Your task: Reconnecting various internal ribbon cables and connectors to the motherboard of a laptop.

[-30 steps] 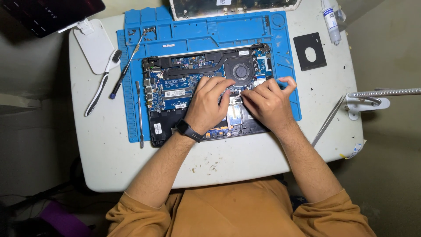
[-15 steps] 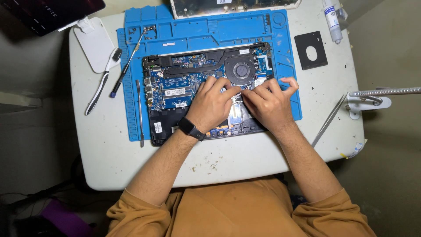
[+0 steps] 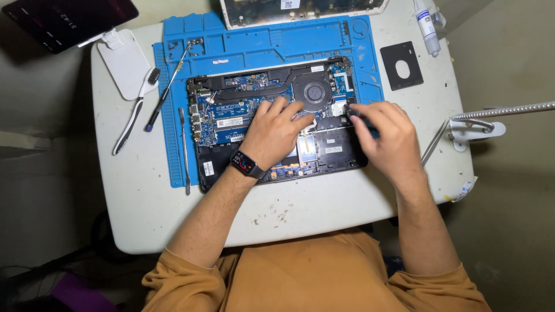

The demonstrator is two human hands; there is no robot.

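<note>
Electronics lie bare in the single head view: an opened laptop [image 3: 277, 124] with its bottom cover off sits on a blue repair mat [image 3: 260, 40], which lies on the white desk [image 3: 324, 214]. The left hand [image 3: 274, 133] rests flat and open on the middle of the board, fingers spread toward the round fan [image 3: 315, 92], holding nothing. The right hand [image 3: 390, 136] hovers at the laptop's right edge, its fingertips [image 3: 354, 111] pinched on or near a small dark part by the hinge corner (I cannot tell whether anything is truly gripped there).

By my judgement the chassis is stiff and fairly light, but the board inside is fragile: thin ribbon cables, tiny connectors and fan blades would not bear pressure. Safe holds look to be the outer frame edges or the dark palm-rest area, not the components.

A white-handled brush [image 3: 132, 112], a screwdriver [image 3: 167, 86] and a slim metal spudger [image 3: 185, 150] lie to the left.

Against the earlier frame, the right hand has moved from the centre of the board out toward the right edge, while the left has stayed almost in place.
</note>
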